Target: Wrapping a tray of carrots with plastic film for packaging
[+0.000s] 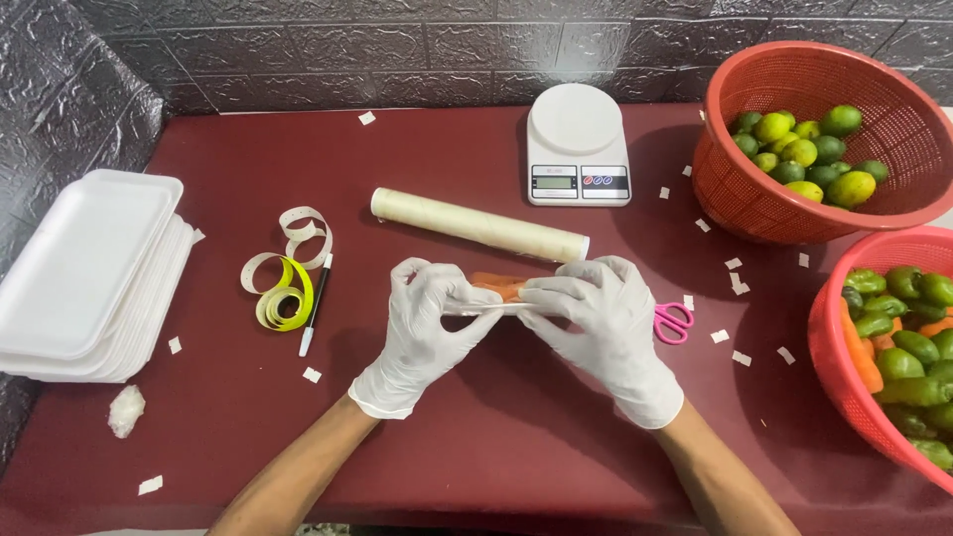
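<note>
Both gloved hands are in at the middle of the table [476, 437], and they share one thing: a white foam tray of orange carrots [493, 288], held just above the dark red surface. The left hand [429, 316] pinches the tray's left end, fingers curled over the top edge; the right hand [601, 316] clamps the right end, fingers spread across it so most of the tray is hidden. Whether film already covers the tray cannot be told from here. Just behind the hands lies a roll of cling film [479, 225], set slantwise, its right end near the right hand's knuckles. Pink-handled scissors [673, 321] peek out just beside the right hand. Behind the roll sits a white kitchen scale [577, 145] against the dark tiled wall. Out to the right, a red basket of limes [754, 199], green and yellow-green, and below it a second red basket [829, 347] with green peppers and carrots at the table's edge. Out to the left, a curl of yellow and white label backing tape [286, 288] with a pen [316, 316] just beside it, then a stack of white foam trays [84, 273] at the far left. Small white paper scraps [735, 273] dot the table, and a crumpled white wad [126, 409] lies near the stack.
</note>
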